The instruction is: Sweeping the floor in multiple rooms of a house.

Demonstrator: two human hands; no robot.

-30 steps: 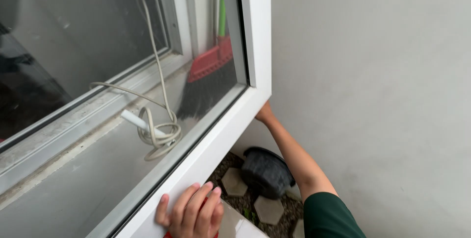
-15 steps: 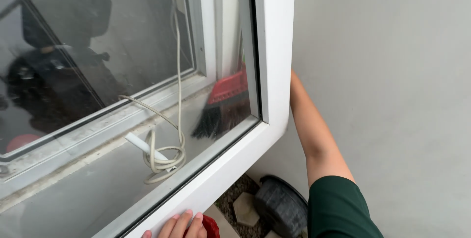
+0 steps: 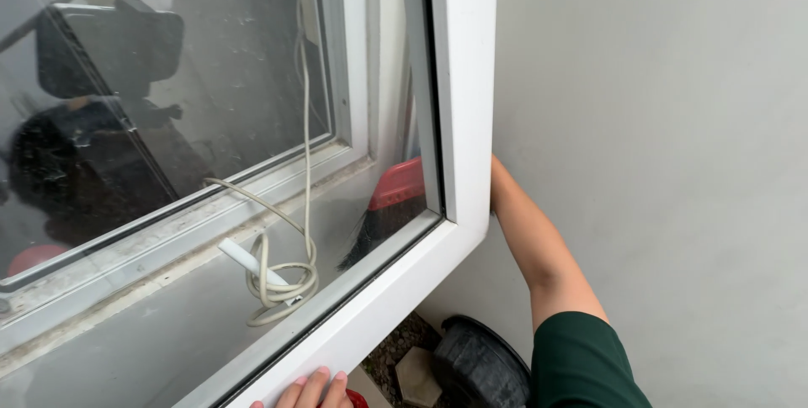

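Note:
A white-framed window sash (image 3: pixel 465 122) with a dusty glass pane (image 3: pixel 210 105) fills the left of the view, tilted. My right hand (image 3: pixel 495 196) grips the sash's right edge from behind, near the lower corner, fingers hidden by the frame. My bare forearm and dark green sleeve reach up to it. My left hand (image 3: pixel 310 389) holds the sash's bottom rail at the lower edge of the view; only the fingertips show. Seen through the glass are a coiled white cord (image 3: pixel 278 283) and a red-headed broom (image 3: pixel 394 191).
A plain grey wall (image 3: pixel 656 122) stands close on the right. Below, a black round rubber object (image 3: pixel 481 362) sits on the ground beside hexagonal paving stones (image 3: pixel 417 374). The glass reflects a dark figure and a dark box shape.
The sash's right side has swung more upright and my right arm has risen with it. My left hand has dropped toward the bottom edge of the view.

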